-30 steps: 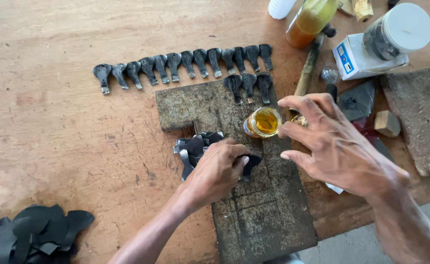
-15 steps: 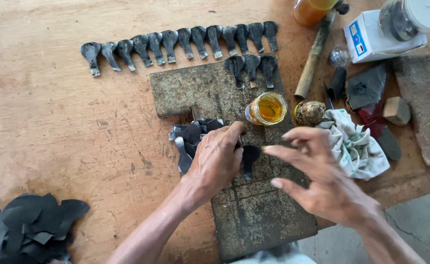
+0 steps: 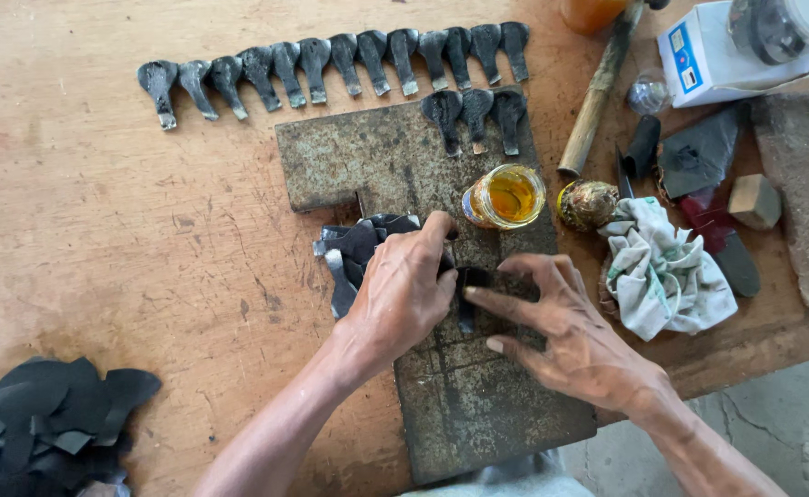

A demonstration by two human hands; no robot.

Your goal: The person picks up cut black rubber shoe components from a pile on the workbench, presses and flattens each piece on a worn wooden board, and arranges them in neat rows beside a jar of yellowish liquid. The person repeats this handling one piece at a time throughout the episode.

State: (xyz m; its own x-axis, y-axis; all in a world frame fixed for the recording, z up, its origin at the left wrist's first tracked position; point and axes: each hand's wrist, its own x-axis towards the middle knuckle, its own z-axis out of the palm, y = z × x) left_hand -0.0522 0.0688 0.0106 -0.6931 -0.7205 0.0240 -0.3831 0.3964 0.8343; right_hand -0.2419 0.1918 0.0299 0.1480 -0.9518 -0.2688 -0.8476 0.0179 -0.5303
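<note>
At the near left corner lay a heap of black cut pieces (image 3: 46, 419) on the wooden table (image 3: 101, 230). Far from me, a row of dark spoon-shaped pieces (image 3: 331, 64) ran left to right along the table, and three more of the same kind (image 3: 476, 118) sat on the far end of the worn metal slab (image 3: 377, 161) in front of me.

My left hand (image 3: 403, 293) rested on the slab, palm down, its fingers curled over a small pile of black pieces (image 3: 360, 247); how tightly it gripped I could not tell. Just to its right, my right hand (image 3: 575, 340) lay with fingers spread and nearly flat, the fingertips pressing on a small black piece (image 3: 471, 279) that sat on the slab between both hands, touched by each.

Beyond my hands stood an open jar of yellow liquid (image 3: 506, 195), with a round lid (image 3: 587, 203) just right of it. A wooden handle (image 3: 598, 92) angled away past them. Farther right a crumpled cloth (image 3: 667, 276) lay beside dark scraps (image 3: 704, 152), and a white box (image 3: 722, 55) stood at the far right.
</note>
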